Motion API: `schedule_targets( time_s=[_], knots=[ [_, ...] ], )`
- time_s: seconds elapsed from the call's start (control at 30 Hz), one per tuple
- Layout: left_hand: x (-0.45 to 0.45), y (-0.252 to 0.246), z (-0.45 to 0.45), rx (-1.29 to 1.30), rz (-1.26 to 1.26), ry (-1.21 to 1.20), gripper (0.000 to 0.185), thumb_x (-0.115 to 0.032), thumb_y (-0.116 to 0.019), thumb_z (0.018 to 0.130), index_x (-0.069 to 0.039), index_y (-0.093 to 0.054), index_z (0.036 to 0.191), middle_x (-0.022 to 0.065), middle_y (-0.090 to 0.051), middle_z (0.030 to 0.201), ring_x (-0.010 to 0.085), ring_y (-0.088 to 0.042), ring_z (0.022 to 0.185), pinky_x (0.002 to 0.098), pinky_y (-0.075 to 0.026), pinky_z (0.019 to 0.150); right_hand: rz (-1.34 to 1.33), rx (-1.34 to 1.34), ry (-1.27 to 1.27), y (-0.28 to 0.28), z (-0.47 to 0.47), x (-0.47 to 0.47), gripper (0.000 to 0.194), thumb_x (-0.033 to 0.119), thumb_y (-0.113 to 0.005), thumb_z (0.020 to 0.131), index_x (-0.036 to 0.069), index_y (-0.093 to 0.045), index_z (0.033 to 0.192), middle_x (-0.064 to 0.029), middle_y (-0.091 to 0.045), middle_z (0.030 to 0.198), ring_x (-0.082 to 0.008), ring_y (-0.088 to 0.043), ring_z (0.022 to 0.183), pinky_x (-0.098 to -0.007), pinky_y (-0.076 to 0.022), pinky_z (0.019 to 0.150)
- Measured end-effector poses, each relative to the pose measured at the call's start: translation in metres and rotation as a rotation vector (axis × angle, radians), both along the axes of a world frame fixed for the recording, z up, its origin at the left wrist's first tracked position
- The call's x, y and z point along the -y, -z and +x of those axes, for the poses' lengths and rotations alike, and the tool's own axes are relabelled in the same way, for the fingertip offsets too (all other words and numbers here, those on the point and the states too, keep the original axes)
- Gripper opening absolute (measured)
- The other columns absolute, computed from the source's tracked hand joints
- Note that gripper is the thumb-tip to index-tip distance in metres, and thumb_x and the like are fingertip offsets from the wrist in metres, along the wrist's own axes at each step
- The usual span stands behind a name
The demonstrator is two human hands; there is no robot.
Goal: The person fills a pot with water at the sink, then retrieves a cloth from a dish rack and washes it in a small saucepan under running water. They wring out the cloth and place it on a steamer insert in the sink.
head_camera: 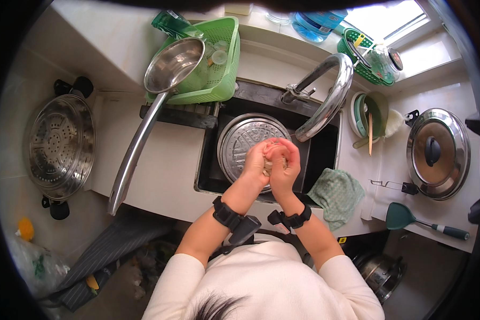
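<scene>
Over the black sink [320, 156], my left hand [257, 160] and my right hand [285, 164] are cupped together around a pale, lumpy thing [268, 165]. The fingers cover most of it, so I cannot tell what it is. Below my hands a round steel steamer plate [240, 140] with a raised pattern lies in the sink. The curved chrome faucet [340, 92] arches over the sink to the right of my hands, its spout end close to my right fingers.
A steel ladle-like pan [174, 66] rests across the green basket [233, 60]. A green cloth [338, 196] hangs over the counter edge. Right are stacked bowls [358, 114], a steel lid [456, 156] and a green spatula [400, 216]; left, a perforated steamer [60, 146].
</scene>
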State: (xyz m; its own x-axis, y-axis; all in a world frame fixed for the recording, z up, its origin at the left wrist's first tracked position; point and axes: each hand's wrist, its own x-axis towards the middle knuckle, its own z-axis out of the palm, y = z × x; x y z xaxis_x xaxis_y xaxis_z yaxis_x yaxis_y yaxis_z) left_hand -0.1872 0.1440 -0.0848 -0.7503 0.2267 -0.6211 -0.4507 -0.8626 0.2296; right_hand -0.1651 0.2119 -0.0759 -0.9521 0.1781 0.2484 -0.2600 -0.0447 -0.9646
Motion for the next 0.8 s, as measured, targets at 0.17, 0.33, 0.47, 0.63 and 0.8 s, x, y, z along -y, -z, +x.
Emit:
schedule_targets(
  time_s=[0.17, 0.33, 0.47, 0.63, 0.8],
  knots=[
    [-0.014, -0.027, 0.01, -0.294, -0.435, -0.192, 0.032, -0.002, -0.034, 0.084, 0.009, -0.057, 0.103, 0.0155, -0.061, 0.096, 0.0195, -0.06, 0.085, 0.0283, -0.05, 0.077, -0.483, 0.21, 0.108, -0.018, 0.0, 0.008, 0.02, 0.015, -0.041, 0.098, 0.001, -0.045, 0.113, -0.0036, -0.058, 0.081, -0.0119, -0.058, 0.08, -0.0252, -0.0469, 0.077],
    [-0.005, -0.029, 0.023, -0.73, -1.086, -0.113, 0.039, 0.005, -0.037, 0.077, 0.002, -0.061, 0.108, 0.0176, -0.064, 0.1, 0.0276, -0.062, 0.093, 0.033, -0.049, 0.082, -0.747, 0.528, 0.08, -0.026, 0.003, 0.002, 0.02, 0.024, -0.038, 0.099, 0.008, -0.05, 0.097, 0.0004, -0.052, 0.072, -0.0119, -0.056, 0.074, -0.0245, -0.0478, 0.071],
    [0.004, -0.02, 0.029, -0.972, -1.447, -0.071, 0.04, 0.006, -0.039, 0.076, 0.003, -0.061, 0.109, 0.0197, -0.063, 0.104, 0.0316, -0.06, 0.101, 0.0376, -0.047, 0.089, -0.923, 0.744, 0.04, -0.018, -0.002, -0.008, 0.021, 0.025, -0.037, 0.098, 0.008, -0.049, 0.1, -0.0014, -0.052, 0.078, -0.0143, -0.056, 0.079, -0.0272, -0.047, 0.074],
    [0.014, -0.004, 0.04, -1.135, -1.569, 0.028, 0.037, 0.005, -0.043, 0.073, 0.002, -0.063, 0.104, 0.0184, -0.064, 0.101, 0.0358, -0.058, 0.105, 0.0457, -0.042, 0.096, -1.042, 0.879, -0.026, 0.0, 0.004, -0.014, 0.023, 0.028, -0.036, 0.098, 0.009, -0.048, 0.104, -0.0037, -0.052, 0.086, -0.0172, -0.055, 0.084, -0.0306, -0.0459, 0.078],
    [0.012, 0.008, 0.048, -1.106, -1.645, 0.088, 0.036, 0.004, -0.045, 0.072, 0.0, -0.064, 0.103, 0.0165, -0.064, 0.102, 0.0341, -0.059, 0.105, 0.0456, -0.043, 0.095, -1.1, 0.945, -0.062, 0.016, 0.006, -0.02, 0.026, 0.03, -0.035, 0.097, 0.01, -0.047, 0.109, -0.006, -0.052, 0.094, -0.0201, -0.054, 0.09, -0.034, -0.0449, 0.082]
  ],
)
